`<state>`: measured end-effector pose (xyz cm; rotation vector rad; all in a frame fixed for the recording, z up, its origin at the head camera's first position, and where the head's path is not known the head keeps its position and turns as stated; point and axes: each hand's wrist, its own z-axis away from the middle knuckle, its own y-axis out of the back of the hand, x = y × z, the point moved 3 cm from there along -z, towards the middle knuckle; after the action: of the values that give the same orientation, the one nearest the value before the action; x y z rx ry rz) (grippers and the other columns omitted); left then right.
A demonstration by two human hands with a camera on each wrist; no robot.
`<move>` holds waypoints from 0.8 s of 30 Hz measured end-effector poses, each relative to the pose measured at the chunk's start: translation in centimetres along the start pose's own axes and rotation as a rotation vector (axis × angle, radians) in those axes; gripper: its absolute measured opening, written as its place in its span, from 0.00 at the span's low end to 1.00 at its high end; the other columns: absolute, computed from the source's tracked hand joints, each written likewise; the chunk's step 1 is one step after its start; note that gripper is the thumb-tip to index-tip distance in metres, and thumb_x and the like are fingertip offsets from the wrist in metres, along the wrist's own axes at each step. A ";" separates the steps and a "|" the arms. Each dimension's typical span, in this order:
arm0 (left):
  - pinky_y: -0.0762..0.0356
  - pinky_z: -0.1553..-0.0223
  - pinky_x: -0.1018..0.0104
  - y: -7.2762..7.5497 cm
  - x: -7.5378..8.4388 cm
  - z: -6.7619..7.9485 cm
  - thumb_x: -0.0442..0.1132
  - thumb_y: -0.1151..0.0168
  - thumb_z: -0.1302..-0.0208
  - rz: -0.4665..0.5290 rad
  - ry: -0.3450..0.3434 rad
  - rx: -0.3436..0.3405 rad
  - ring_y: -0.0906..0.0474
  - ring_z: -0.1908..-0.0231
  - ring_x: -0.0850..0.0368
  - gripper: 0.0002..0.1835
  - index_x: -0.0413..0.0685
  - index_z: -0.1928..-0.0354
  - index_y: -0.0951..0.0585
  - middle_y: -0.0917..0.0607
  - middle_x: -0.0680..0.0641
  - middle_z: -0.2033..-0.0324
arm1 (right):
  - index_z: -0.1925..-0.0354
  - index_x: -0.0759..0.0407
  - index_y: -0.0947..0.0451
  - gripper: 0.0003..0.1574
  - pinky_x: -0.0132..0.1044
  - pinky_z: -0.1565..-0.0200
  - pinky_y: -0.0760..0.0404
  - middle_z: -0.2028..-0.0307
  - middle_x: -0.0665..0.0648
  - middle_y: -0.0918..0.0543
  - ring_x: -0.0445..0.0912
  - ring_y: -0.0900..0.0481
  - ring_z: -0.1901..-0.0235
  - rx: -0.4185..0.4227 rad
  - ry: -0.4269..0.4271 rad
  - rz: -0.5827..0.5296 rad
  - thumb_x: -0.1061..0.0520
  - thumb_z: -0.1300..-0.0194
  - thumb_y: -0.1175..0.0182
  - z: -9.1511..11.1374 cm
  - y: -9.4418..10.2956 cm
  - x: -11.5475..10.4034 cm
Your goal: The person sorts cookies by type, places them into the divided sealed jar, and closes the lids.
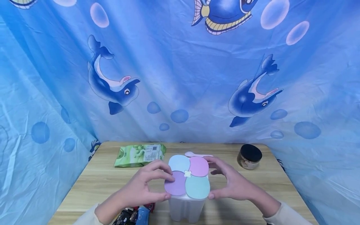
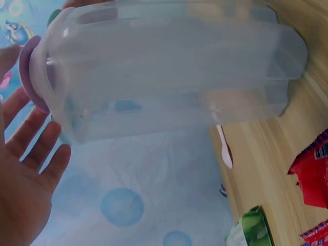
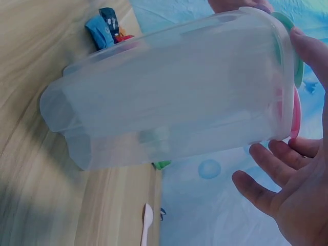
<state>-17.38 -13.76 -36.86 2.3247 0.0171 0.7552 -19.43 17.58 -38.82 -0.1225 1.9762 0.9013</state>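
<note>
A tall translucent plastic container (image 1: 186, 210) stands upright on the wooden table. Its lid has four rounded flaps: a light blue flap (image 1: 178, 163), a pink flap (image 1: 199, 166), a purple flap (image 1: 175, 185) and a teal flap (image 1: 197, 187), meeting at a small pale flower piece (image 1: 187, 173). From the left, my left hand (image 1: 142, 185) touches the purple flap with a fingertip, thumb beside its edge and the other fingers spread. On the opposite side, my right hand (image 1: 233, 183) has its thumb at the teal flap and its loosely bent fingers around the pink flap's edge.
Behind the container lies a pale pink spoon (image 1: 199, 155). A green pouch (image 1: 140, 155) is at the back left, and a black-lidded jar (image 1: 249, 157) at the back right. Several small snack packets (image 1: 142, 215) lie below my left forearm. A blue printed curtain (image 1: 168, 78) surrounds the table.
</note>
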 end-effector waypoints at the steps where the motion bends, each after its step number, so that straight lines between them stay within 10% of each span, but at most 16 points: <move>1: 0.22 0.45 0.62 0.1 0.0 0.1 0.42 0.21 0.43 -0.004 0.004 -0.015 0.23 0.46 0.59 0.20 0.63 0.48 0.14 0.18 0.56 0.47 | 0.22 0.48 0.44 0.62 0.46 0.38 0.21 0.28 0.52 0.30 0.47 0.28 0.32 -0.001 -0.001 0.003 0.53 0.47 0.21 0.1 0.0 0.0; 24: 0.17 0.46 0.63 1.2 1.1 -1.6 0.32 0.26 0.40 -0.046 -0.118 0.009 0.15 0.50 0.57 0.16 0.52 0.50 0.13 0.11 0.52 0.52 | 0.19 0.53 0.49 0.64 0.48 0.35 0.23 0.23 0.55 0.36 0.46 0.32 0.28 -0.053 0.001 -0.036 0.52 0.43 0.23 0.3 0.6 0.0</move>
<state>-17.51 -13.48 -34.57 2.3657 0.0211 0.5953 -19.53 18.23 -38.57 -0.1879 1.9454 0.9308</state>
